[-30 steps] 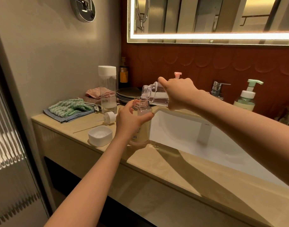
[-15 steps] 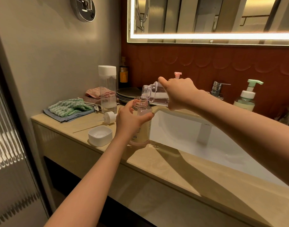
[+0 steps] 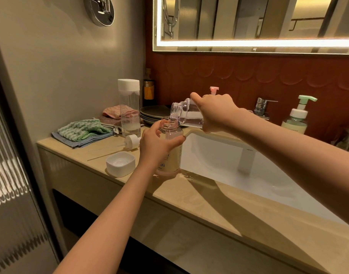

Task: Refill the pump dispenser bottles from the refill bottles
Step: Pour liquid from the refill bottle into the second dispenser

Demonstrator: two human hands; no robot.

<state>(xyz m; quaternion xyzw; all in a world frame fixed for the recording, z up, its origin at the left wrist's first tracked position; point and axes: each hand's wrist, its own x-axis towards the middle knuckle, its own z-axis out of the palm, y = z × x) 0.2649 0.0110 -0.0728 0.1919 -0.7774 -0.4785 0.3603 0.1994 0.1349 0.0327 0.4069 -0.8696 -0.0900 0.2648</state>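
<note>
Pour on: refill bottle (image 3: 186, 114) tipped over the open pump bottle (image 3: 170, 153).
Upright on the worktop (image 3: 94, 153), the pump bottle sits inside the left hand (image 3: 155, 143), fingers (image 3: 150, 133) wrapped round its shoulder; at two o'clock, the right hand (image 3: 213, 111) grips the refill bottle's body, mouth just above the neck.

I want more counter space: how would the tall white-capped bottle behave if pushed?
The tall white-capped bottle looks nearly empty, so probably light. Being tall and narrow, it may tip if pushed near the top. Its smooth clear wall could feel slippery.
</note>
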